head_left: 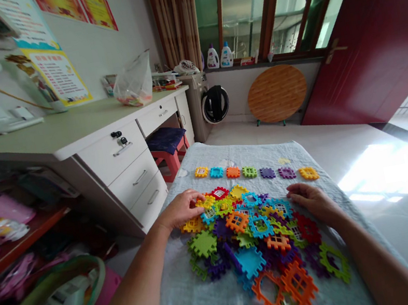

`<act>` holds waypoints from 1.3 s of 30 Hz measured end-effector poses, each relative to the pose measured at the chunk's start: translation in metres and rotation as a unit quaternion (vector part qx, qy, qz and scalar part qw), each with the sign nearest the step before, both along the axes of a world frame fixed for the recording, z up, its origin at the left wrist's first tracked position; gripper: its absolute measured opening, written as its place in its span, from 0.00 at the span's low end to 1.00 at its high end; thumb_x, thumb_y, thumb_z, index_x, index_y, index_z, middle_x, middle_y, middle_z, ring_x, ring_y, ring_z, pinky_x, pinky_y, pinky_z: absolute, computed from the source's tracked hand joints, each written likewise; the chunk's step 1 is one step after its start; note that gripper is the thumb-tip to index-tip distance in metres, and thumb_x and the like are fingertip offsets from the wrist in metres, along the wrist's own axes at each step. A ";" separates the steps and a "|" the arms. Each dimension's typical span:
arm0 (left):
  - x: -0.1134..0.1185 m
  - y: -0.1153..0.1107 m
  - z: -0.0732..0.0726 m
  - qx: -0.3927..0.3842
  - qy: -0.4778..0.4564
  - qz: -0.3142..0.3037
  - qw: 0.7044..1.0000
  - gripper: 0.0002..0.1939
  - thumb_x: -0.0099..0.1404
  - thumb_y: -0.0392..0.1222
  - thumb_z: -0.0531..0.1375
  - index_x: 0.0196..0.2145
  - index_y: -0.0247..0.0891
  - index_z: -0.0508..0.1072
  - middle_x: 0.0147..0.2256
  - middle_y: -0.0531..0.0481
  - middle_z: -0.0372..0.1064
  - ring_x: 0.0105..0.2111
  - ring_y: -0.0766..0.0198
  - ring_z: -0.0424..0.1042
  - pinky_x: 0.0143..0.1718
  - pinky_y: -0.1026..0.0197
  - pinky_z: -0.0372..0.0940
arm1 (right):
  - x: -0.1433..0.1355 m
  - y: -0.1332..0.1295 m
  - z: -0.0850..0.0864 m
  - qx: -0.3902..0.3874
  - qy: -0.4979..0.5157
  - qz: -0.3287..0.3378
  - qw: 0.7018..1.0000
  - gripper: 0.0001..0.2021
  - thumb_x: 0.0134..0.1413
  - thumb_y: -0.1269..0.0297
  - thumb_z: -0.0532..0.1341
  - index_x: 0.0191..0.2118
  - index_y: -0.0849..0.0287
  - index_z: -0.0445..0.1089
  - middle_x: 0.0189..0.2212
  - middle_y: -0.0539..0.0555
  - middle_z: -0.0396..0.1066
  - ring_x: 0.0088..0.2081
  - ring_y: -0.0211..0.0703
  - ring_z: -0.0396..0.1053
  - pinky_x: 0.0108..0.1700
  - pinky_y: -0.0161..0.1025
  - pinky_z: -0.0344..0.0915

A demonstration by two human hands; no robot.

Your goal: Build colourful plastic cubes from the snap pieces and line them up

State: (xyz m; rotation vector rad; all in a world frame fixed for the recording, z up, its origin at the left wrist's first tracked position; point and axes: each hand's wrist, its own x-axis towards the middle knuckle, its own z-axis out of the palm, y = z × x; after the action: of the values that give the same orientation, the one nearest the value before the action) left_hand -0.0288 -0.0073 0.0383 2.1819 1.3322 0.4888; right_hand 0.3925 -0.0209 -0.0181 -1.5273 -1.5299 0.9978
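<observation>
A heap of colourful plastic interlocking building tiles point(250, 261) with notched edges lies on the cloth-covered table. At the heap's far left edge, my left hand point(183, 209) pinches a yellow interlocking tile point(206, 202) between thumb and fingers. My right hand point(313, 200) rests at the right side of the heap, fingers loosely stretched, holding nothing. Nearest to it are a blue window tile point(281, 207) and a dark red tile point(307, 228). Beyond the heap, several tiles are spaced out in a row, among them an orange tile point(233, 172) and a purple tile point(287, 173).
A light blue cloth point(198, 300) covers the table. To the left stand a white desk point(114, 160) with a plastic bag point(134, 83) on it, and a green-rimmed bin point(99, 276). A red stool point(168, 145), a washing machine point(197, 103) and a round wooden board point(276, 93) are farther back.
</observation>
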 end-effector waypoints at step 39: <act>0.002 0.002 -0.009 0.024 0.023 -0.028 0.999 0.26 0.55 0.46 0.62 0.52 0.42 0.68 0.52 0.46 0.65 0.53 0.54 0.61 0.55 0.54 0.56 | -0.003 -0.002 0.003 0.003 0.002 -0.003 1.000 0.19 0.46 0.51 0.63 0.42 0.57 0.68 0.35 0.54 0.75 0.37 0.46 0.72 0.40 0.42 0.69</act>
State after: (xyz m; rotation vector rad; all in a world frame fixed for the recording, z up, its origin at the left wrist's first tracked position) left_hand -0.0271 -0.0057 0.0295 2.2755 1.2914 0.4549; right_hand 0.3899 -0.0229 -0.0149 -1.5237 -1.5243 0.9920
